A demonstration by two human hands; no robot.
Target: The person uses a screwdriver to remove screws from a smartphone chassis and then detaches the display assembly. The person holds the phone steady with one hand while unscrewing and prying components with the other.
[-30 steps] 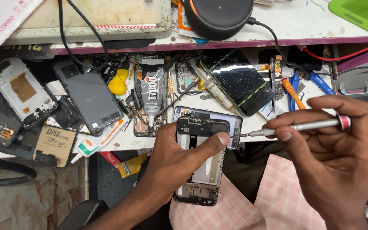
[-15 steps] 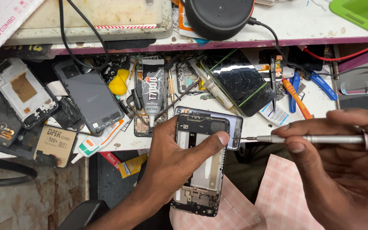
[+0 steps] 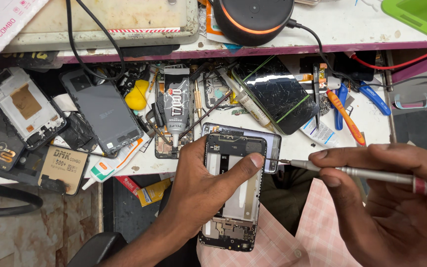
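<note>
Two hands work over one opened phone [image 3: 233, 193]: the left hand [image 3: 201, 190] is clamped round its frame above the lap, thumb pressed across the upper part, and the right hand [image 3: 396, 207] is closed on one slim screwdriver [image 3: 352, 171], whose tip touches the phone's right edge. On the bench [image 3: 371, 118] behind lie one cracked screen [image 3: 275, 94], one glue tube [image 3: 176, 101], one grey back cover [image 3: 102, 111] and one orange toothbrush [image 3: 344, 116].
</note>
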